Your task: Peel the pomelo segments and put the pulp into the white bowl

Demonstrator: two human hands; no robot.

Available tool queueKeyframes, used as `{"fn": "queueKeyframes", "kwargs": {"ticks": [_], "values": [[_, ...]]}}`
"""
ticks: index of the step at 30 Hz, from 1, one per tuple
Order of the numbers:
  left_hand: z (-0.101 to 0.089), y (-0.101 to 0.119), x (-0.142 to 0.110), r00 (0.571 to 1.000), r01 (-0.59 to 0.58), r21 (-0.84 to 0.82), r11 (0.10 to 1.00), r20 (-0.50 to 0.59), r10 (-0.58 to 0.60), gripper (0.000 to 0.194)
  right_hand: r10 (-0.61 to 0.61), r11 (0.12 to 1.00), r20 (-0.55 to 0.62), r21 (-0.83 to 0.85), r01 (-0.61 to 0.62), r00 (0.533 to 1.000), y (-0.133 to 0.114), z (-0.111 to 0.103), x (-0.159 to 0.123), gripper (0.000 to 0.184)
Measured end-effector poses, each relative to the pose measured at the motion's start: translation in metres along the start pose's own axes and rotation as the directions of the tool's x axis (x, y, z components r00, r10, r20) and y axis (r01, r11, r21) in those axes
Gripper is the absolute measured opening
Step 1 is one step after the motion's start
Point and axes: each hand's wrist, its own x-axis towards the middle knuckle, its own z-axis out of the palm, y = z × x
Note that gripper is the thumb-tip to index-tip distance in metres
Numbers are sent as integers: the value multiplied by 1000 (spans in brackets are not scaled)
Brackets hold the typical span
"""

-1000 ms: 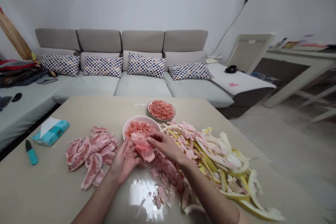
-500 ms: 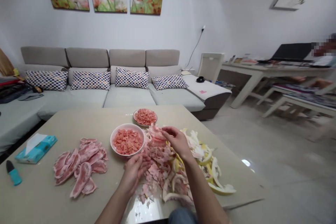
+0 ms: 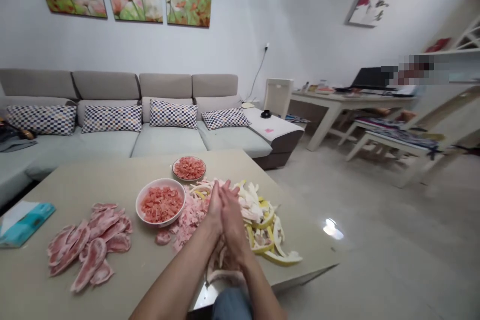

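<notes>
My left hand (image 3: 215, 206) and my right hand (image 3: 230, 212) are pressed palm to palm, fingers stretched out, above the pile of peel scraps. Nothing shows between them. Below and left of them lies a heap of pink membrane scraps (image 3: 191, 217). Thick white-and-yellow pomelo peel (image 3: 275, 245) curls to their right. Beside the scraps stands a white bowl (image 3: 140, 211) of pink pomelo pulp (image 3: 161, 204), with a small pomelo piece (image 3: 163, 237) lying in front of it. Behind it is a dark-rimmed plate (image 3: 174, 170) with more pulp (image 3: 190, 168).
Unpeeled pomelo segments (image 3: 90, 245) lie in a group on the left of the table (image 3: 142, 280). A blue tissue pack (image 3: 28, 225) is near the left edge. Beyond stands a grey sofa (image 3: 170, 140). Another person sits at the far-right desk (image 3: 337, 100).
My right hand has let go of the pink membrane piece and met my left hand, which moved right and up. The view has turned right. A small pomelo piece now shows by the bowl.
</notes>
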Motion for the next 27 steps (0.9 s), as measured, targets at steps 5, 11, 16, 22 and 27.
{"fn": "queueKeyframes", "kwargs": {"ticks": [5, 11, 16, 22, 27], "values": [[-13, 8, -24, 994, -53, -83, 995, -104, 44, 58, 49, 994, -177, -87, -65, 983, 14, 4, 9, 57], [-42, 12, -77, 998, 57, -179, 982, -15, -60, 60, -131, 942, 172, -286, 177, 976, 6, 31, -6, 39], [-99, 19, -131, 916, -29, 100, 995, -396, 66, 36, -107, 943, 312, -269, 196, 944, -15, 60, -18, 32], [-164, 25, -159, 622, -242, 140, 960, -737, 264, 27, 34, 893, 802, -292, 343, 596, -61, 120, -47, 23], [-169, 35, -163, 580, -332, 141, 932, -749, 320, 28, 111, 845, 819, -376, 380, 563, -60, 155, -49, 30]]}}
